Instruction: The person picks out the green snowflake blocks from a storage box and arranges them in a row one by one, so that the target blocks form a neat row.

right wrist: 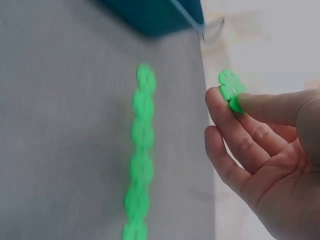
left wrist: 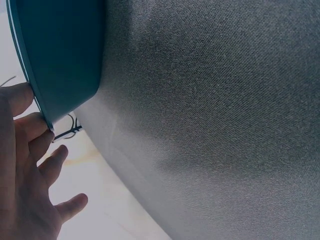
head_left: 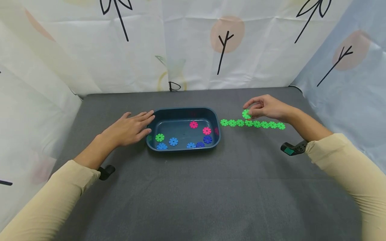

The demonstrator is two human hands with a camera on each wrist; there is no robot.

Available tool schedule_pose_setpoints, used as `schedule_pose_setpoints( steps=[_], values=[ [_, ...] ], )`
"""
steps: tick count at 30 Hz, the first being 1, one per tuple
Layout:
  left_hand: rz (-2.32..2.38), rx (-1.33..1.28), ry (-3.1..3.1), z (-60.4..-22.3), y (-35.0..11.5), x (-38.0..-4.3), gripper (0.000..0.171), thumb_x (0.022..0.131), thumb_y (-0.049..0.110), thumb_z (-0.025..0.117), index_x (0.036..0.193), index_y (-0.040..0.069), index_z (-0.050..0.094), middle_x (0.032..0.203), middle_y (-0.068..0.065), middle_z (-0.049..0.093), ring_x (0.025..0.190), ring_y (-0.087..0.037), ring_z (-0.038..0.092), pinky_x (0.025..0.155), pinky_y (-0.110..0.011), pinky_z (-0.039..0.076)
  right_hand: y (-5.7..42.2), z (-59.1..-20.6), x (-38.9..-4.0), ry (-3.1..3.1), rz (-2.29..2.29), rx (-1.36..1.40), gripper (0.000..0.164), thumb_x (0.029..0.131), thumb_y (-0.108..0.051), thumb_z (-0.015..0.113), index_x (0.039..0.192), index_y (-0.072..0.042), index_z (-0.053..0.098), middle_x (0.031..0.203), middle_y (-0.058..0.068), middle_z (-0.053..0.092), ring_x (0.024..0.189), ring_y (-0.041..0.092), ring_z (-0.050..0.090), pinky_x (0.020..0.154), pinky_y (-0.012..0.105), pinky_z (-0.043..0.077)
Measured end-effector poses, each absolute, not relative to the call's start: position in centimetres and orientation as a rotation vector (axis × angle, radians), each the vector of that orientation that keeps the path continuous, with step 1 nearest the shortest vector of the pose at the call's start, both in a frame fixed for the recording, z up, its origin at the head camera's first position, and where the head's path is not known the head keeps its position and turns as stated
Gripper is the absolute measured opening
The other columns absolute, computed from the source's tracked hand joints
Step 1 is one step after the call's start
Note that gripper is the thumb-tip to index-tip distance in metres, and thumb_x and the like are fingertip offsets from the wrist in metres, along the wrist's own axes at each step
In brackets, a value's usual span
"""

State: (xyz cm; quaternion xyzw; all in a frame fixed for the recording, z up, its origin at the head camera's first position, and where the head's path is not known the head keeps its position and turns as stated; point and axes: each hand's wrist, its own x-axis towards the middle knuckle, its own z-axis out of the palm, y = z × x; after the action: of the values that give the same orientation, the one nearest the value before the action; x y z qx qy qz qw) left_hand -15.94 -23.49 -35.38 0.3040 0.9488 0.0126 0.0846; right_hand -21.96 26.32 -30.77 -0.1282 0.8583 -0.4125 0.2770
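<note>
My right hand (head_left: 265, 107) pinches a green notched disc (head_left: 246, 114) between thumb and fingers, just above a row of green discs (head_left: 256, 124) on the table. The right wrist view shows the held disc (right wrist: 231, 91) at the fingertips, with the row (right wrist: 141, 167) lying beside it. My left hand (head_left: 131, 129) has its fingers spread and rests on the left rim of the dark blue tray (head_left: 184, 150). In the left wrist view its fingertips touch the tray's rim (left wrist: 26, 70). Inside the tray are a green disc (head_left: 159, 137), pink discs (head_left: 193, 124) and several blue discs (head_left: 173, 141).
The tray and the row sit on a grey cloth-covered table (head_left: 193, 194). A patterned white curtain (head_left: 190, 47) stands along the back, with more fabric at both sides. A black wrist device (head_left: 294, 148) is on my right wrist, another (head_left: 106, 172) on my left.
</note>
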Motion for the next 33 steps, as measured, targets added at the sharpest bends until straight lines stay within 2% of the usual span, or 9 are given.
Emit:
schedule_pose_setpoints(
  steps=[3,6,9,13,20,27,31,33],
  values=[
    [0.037,0.902,2.824,-35.3,-23.5,-16.0,0.06,0.104,0.031,0.051,0.154,0.002,0.034,0.162,-0.016,0.026,0.146,-0.036,0.03,0.108,-0.071,0.023,28.7,-30.9,-21.7,2.351,-1.126,-0.292,0.037,0.103,-0.009,0.056,0.136,0.006,0.051,0.122,0.019,0.067,0.103,0.027,0.07,0.094,0.043,0.053],
    [0.041,0.895,2.821,-35.3,-23.6,-15.9,0.06,0.104,0.031,0.05,0.154,0.002,0.034,0.162,-0.016,0.026,0.146,-0.036,0.03,0.109,-0.071,0.022,31.1,-31.3,-21.5,2.411,-1.161,-0.23,0.038,0.102,-0.013,0.059,0.134,0.005,0.052,0.112,0.012,0.071,0.095,0.016,0.072,0.088,0.033,0.056],
    [0.044,0.894,2.823,-35.3,-23.6,-15.9,0.06,0.105,0.032,0.05,0.155,0.002,0.033,0.162,-0.015,0.025,0.147,-0.035,0.029,0.109,-0.07,0.021,33.5,-31.7,-21.3,2.451,-1.233,-0.154,0.03,0.101,-0.015,0.061,0.129,-0.004,0.058,0.101,0.001,0.075,0.089,0.008,0.071,0.082,0.024,0.056],
    [0.041,0.902,2.832,-35.4,-23.5,-16.0,0.06,0.104,0.031,0.05,0.154,0.002,0.034,0.162,-0.016,0.027,0.146,-0.035,0.03,0.11,-0.069,0.022,36.3,-32.6,-21.1,2.45,-1.306,-0.07,0.021,0.101,-0.015,0.06,0.122,-0.013,0.061,0.093,-0.01,0.075,0.086,0.005,0.07,0.08,0.022,0.055],
    [0.035,0.888,2.833,-35.2,-23.5,-15.9,0.06,0.104,0.032,0.051,0.154,0.003,0.034,0.161,-0.016,0.027,0.146,-0.035,0.031,0.11,-0.069,0.023,39.5,-34.6,-20.6,2.477,-1.287,0.042,0.04,0.101,-0.017,0.061,0.132,0.006,0.052,0.091,-0.018,0.073,0.088,0.004,0.07,0.081,0.024,0.056],
    [0.027,0.887,2.821,-35.1,-23.5,-15.9,0.06,0.105,0.031,0.05,0.155,0.003,0.033,0.162,-0.016,0.026,0.146,-0.036,0.03,0.11,-0.07,0.022,41.1,-36.6,-20.3,2.476,-1.305,0.141,0.05,0.099,-0.014,0.063,0.133,0.018,0.046,0.087,-0.014,0.072,0.081,0.005,0.071,0.077,0.027,0.058],
    [0.036,0.892,2.823,-35.2,-23.5,-16.0,0.06,0.104,0.032,0.05,0.155,0.002,0.033,0.162,-0.016,0.027,0.146,-0.036,0.03,0.11,-0.07,0.022,41.8,-37.4,-19.8,2.468,-1.335,0.17,0.045,0.099,-0.011,0.062,0.13,0.019,0.047,0.086,-0.015,0.07,0.078,0.003,0.071,0.075,0.026,0.058],
    [0.036,0.893,2.824,-35.2,-23.4,-16.0,0.061,0.104,0.032,0.05,0.155,0.002,0.033,0.162,-0.016,0.027,0.146,-0.036,0.03,0.11,-0.07,0.022,42.2,-37.7,-19.5,2.433,-1.393,0.206,0.033,0.099,-0.008,0.062,0.123,0.014,0.056,0.084,-0.013,0.071,0.077,0.004,0.072,0.073,0.026,0.059]
  ],
)
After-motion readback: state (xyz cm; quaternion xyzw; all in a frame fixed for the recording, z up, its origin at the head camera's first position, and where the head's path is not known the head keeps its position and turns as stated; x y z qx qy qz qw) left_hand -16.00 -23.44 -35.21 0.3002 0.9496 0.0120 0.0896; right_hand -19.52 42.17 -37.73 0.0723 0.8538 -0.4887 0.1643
